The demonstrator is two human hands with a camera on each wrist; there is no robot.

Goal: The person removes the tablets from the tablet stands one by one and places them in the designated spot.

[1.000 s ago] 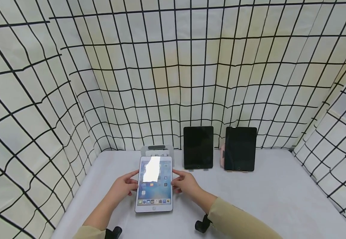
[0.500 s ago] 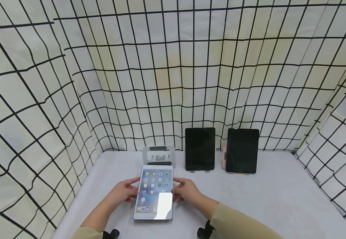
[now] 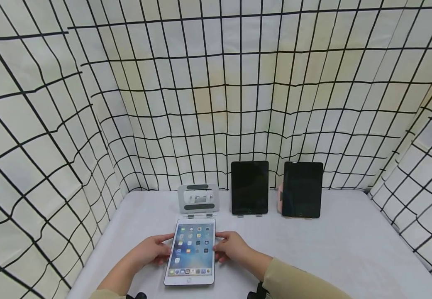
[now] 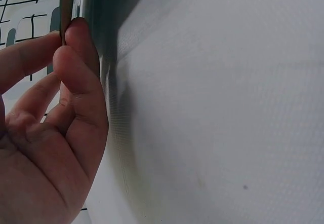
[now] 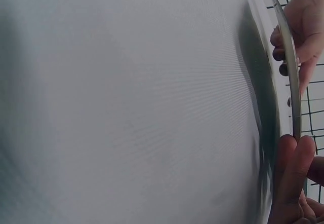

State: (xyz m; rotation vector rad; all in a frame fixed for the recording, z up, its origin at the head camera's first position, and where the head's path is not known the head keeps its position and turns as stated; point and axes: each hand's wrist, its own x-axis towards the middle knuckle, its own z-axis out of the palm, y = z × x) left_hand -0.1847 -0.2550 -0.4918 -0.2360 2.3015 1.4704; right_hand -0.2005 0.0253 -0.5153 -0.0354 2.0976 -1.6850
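A white tablet [image 3: 191,249] with a lit screen of app icons lies face up between both hands, its top edge tipped slightly away from me. My left hand [image 3: 149,251] pinches its left side, the fingertips curled under the thin edge in the left wrist view, where the left hand [image 4: 61,117] fills the left side. On the opposite side my right hand [image 3: 234,249] grips the tablet's right edge. The right wrist view shows the tablet's edge [image 5: 291,67] above the white cloth with a shadow below it, and my right fingers [image 5: 293,163] on its near end.
Just beyond the tablet stands a grey tablet stand [image 3: 198,207] with dark pads and two front lips. To its right, two dark tablets, one black [image 3: 250,187] and another [image 3: 302,189] on a pink stand [image 3: 280,198], stand upright. White gridded walls [image 3: 216,95] enclose the white table [image 3: 335,249].
Both hands have drawn the tablet toward me, away from the grey stand. The stand, earlier partly covered by the tablet, now shows whole with its front lips.
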